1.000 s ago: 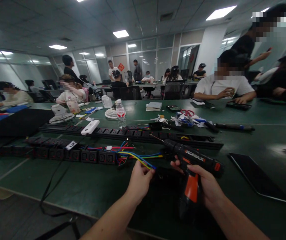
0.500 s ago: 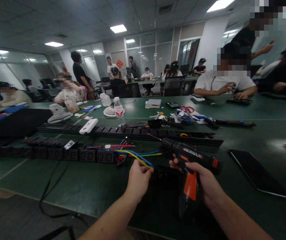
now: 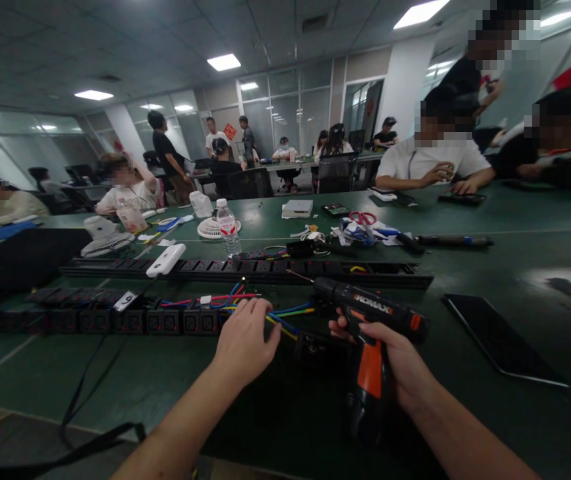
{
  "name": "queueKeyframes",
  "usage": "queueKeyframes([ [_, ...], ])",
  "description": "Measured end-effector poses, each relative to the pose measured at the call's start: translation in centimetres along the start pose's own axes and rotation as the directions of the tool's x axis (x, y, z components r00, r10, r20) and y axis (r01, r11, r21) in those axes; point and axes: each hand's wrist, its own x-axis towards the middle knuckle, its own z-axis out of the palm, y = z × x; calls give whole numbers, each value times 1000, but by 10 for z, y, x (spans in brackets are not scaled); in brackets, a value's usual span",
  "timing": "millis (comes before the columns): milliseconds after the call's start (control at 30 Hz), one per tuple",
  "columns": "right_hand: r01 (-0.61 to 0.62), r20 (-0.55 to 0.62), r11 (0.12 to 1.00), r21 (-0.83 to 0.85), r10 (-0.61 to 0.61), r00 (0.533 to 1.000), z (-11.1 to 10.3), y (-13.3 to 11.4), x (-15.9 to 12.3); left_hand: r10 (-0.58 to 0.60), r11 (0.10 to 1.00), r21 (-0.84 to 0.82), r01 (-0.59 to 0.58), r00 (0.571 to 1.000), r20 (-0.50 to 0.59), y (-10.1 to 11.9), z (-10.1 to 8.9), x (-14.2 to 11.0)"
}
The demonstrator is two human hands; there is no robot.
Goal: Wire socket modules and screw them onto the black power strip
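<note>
My right hand (image 3: 390,347) is wrapped round the grip of a black and orange cordless drill (image 3: 375,307). Its long thin bit points to the left, over the table. My left hand (image 3: 248,337) is over a bundle of blue, yellow and red wires (image 3: 290,312), thumb apart from the bent fingers; the fingertips are partly hidden. Those wires come out of the right end of a black power strip with sockets (image 3: 165,320). Below them, near the drill, lies a dark part (image 3: 315,347) too dim to make out.
A second long socket strip (image 3: 265,268) lies behind, with a white device (image 3: 166,260) on it. A water bottle (image 3: 228,230), white fans, red scissors (image 3: 362,218) and a black tablet-like panel (image 3: 505,337) are on the green table. A black strap (image 3: 82,387) hangs at front left. People sit across.
My left hand has left the wire ends and moved left over the bundle, its thumb now apart. The drill stays in my right hand. The whole view has shifted slightly.
</note>
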Motion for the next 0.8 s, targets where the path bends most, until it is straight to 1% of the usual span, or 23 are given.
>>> queueKeyframes([
  [33, -3, -1, 1000, 0, 3, 1000, 0, 0, 0, 152, 987, 50, -154, 987, 43, 1, -6, 8],
  [67, -6, -1, 1000, -1, 6, 1000, 0, 0, 0, 255, 962, 64, -264, 960, 114, 2, -10, 18],
  [100, -9, 0, 1000, -2, 9, 1000, 0, 0, 0, 344, 931, 38, -364, 906, 247, 3, -12, 28],
  [133, -12, 1, 1000, -5, 12, 1000, 0, 0, 0, 400, 905, -19, -425, 835, 378, 3, -11, 39],
  [167, -15, 2, 1000, -8, 15, 1000, 0, 0, 0, 428, 889, -85, -450, 750, 505, 3, -10, 50],
  [200, -17, 2, 1000, -10, 17, 1000, -1, 0, 0, 424, 889, -133, -438, 682, 596, 2, -7, 60],
  [233, -19, 2, 1000, -13, 19, 1000, -1, 0, 0, 428, 888, -178, -424, 619, 659, 1, -3, 68],
  [267, -22, 1, 1000, -14, 22, 1000, -1, 0, 1, 429, 888, -215, -406, 565, 705, 0, 0, 75],
  [333, -27, 1, 1000, -15, 27, 1000, -2, 0, 1, 436, 887, -273, -373, 478, 762, -1, 5, 85],
  [367, -29, 0, 999, -15, 29, 1000, -1, -1, 1, 445, 881, -291, -373, 444, 778, -1, 7, 88],
  [433, -31, -2, 999, -11, 31, 1000, -1, -1, 1, 458, 863, -293, -411, 393, 798, -1, 11, 90],
  [467, -30, -4, 1000, -8, 30, 1000, -1, -1, 1, 462, 852, -282, -441, 382, 801, -1, 12, 91],
  [533, -26, -8, 1000, -2, 26, 1000, -2, -1, 2, 470, 834, -261, -486, 376, 799, -2, 14, 90],
  [600, -26, -9, 1000, 3, 26, 1000, -2, -1, 3, 484, 829, -282, -484, 365, 795, -4, 16, 89],
  [633, -28, -9, 1000, 5, 28, 1000, -3, -1, 3, 488, 830, -291, -476, 366, 792, -5, 17, 88],
  [667, -29, -9, 1000, 7, 29, 1000, -3, -1, 4, 487, 832, -287, -474, 377, 788, -5, 18, 87],
  [700, -30, -10, 1000, 8, 30, 999, -4, -1, 4, 482, 834, -269, -481, 400, 780, -6, 18, 85],
  [800, -32, -22, 999, 7, 32, 999, -3, -2, 4, 459, 835, -156, -527, 513, 725, -5, 18, 77],
])
